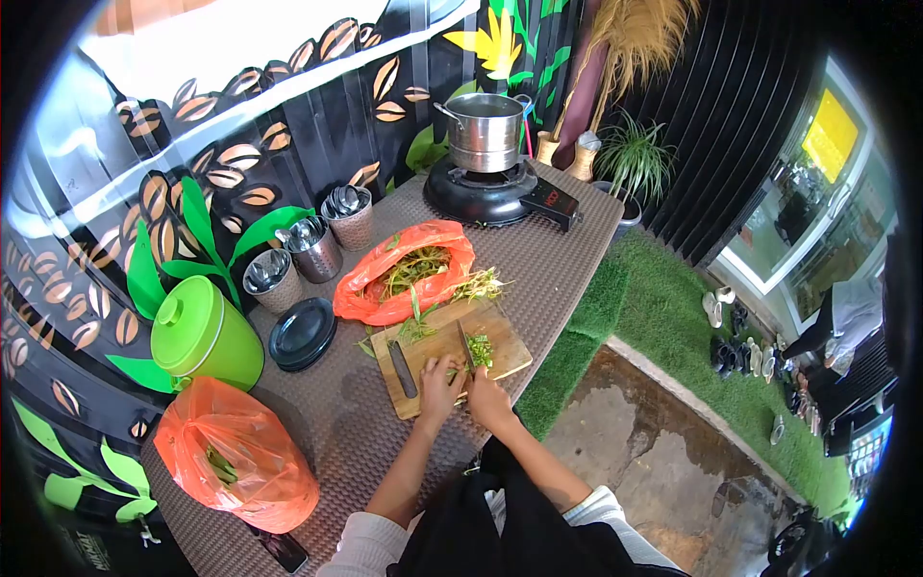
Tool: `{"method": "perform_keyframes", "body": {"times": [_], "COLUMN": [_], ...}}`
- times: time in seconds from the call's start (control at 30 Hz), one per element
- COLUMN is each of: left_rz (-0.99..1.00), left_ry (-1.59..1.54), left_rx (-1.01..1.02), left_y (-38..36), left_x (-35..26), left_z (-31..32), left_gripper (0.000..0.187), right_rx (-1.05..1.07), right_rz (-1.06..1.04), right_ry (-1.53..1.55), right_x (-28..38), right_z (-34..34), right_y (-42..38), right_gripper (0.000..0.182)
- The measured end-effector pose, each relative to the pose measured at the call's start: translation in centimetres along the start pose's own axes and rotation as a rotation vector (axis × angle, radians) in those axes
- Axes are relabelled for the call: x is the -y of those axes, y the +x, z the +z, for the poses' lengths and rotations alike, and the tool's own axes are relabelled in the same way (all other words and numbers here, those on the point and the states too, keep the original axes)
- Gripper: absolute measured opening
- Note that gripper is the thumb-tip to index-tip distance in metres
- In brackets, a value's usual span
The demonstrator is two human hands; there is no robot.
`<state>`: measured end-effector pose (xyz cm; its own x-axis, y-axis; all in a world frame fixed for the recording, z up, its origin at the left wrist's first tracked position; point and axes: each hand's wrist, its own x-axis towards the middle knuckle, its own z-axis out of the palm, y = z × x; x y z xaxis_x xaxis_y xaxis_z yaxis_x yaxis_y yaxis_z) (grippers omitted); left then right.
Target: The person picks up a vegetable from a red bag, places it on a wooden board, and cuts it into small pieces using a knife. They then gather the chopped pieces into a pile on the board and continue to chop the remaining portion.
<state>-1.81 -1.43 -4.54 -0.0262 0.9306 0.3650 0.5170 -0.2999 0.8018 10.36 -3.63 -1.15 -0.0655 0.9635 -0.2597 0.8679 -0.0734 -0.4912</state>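
Note:
On the wooden cutting board, my right hand is closed round the handle of a knife, its blade pointing away from me. Chopped greens lie just right of the blade. My left hand rests on the board beside the knife with its fingers bent together; what is under them is too small to make out. An open orange bag of leafy greens lies beyond the board, with stems spilling from its right side.
A steel pot stands on a black stove at the back. Left are metal cutlery holders, dark plates, a green bucket, a tied orange bag and a phone. A person stands far right near shoes.

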Motion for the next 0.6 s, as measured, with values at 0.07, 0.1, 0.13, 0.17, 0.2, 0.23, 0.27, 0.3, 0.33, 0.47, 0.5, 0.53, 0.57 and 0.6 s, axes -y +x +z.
{"method": "perform_keyframes", "body": {"times": [0.07, 0.1, 0.13, 0.17, 0.2, 0.23, 0.27, 0.3, 0.33, 0.47, 0.5, 0.53, 0.57, 0.6], "left_rz": [0.036, 0.033, 0.036, 0.039, 0.038, 0.061, 0.084, 0.082, 0.122, 0.163, 0.163, 0.169, 0.174, 0.173], "left_ry": [0.048, 0.048, 0.058, 0.069, 0.069, 0.117, 0.165, 0.165, 0.152, 0.184, 0.184, 0.181, 0.179, 0.180], "left_rx": [-0.008, -0.010, -0.016, -0.021, -0.023, -0.012, -0.001, -0.002, 0.002, 0.031, 0.032, 0.009, -0.014, -0.016], "left_y": [0.0, -0.1, -0.1, -0.1, -0.1, -0.3, -0.3, -0.3, -0.4, -0.6, -0.6, -0.6, -0.6, -0.6], "left_x": [-0.4, -0.5, -0.6, -0.7, -0.5, -0.2, 0.1, 0.1, 0.0, -0.6, -0.8, -1.0, -1.2, -1.1], "left_z": [-0.2, -0.1, -0.1, -0.1, 0.0, 0.1, 0.2, 0.2, 0.0, -0.2, -0.2, -0.3, -0.3, -0.3], "left_gripper": [0.017, 0.017, 0.015, 0.013, 0.013, 0.012, 0.011, 0.011, 0.011, 0.014, 0.014, 0.014, 0.014, 0.014], "right_rx": [0.001, -0.032, -0.065, -0.064, -0.046, -0.028, -0.027, -0.012, 0.003, 0.006, -0.003, -0.012, -0.011, -0.071], "right_rz": [-0.033, -0.078, -0.123, -0.125, -0.103, -0.080, -0.081, -0.069, -0.056, -0.073, -0.074, -0.076, -0.077, -0.090], "right_ry": [-0.027, -0.074, -0.120, -0.121, -0.119, -0.117, -0.118, -0.106, -0.093, -0.089, -0.091, -0.094, -0.095, -0.144], "right_x": [-1.0, -1.1, -1.2, -1.4, -1.1, -0.6, -0.3, 0.1, 0.3, 0.4, 0.4, 0.5, 0.5, 0.4], "right_z": [0.9, 1.0, 1.1, 1.2, 0.6, -0.1, -1.0, -2.0, -2.8, -3.9, -3.8, -3.6, -2.9, -2.0], "right_y": [0.6, 0.7, 0.9, 1.0, 0.8, 0.5, 0.3, 0.0, -0.2, -0.1, -0.2, -0.3, -0.4, -0.7], "right_gripper": [0.040, 0.035, 0.032, 0.032, 0.032, 0.031, 0.031, 0.031, 0.030, 0.029, 0.028, 0.028, 0.028, 0.026]}}
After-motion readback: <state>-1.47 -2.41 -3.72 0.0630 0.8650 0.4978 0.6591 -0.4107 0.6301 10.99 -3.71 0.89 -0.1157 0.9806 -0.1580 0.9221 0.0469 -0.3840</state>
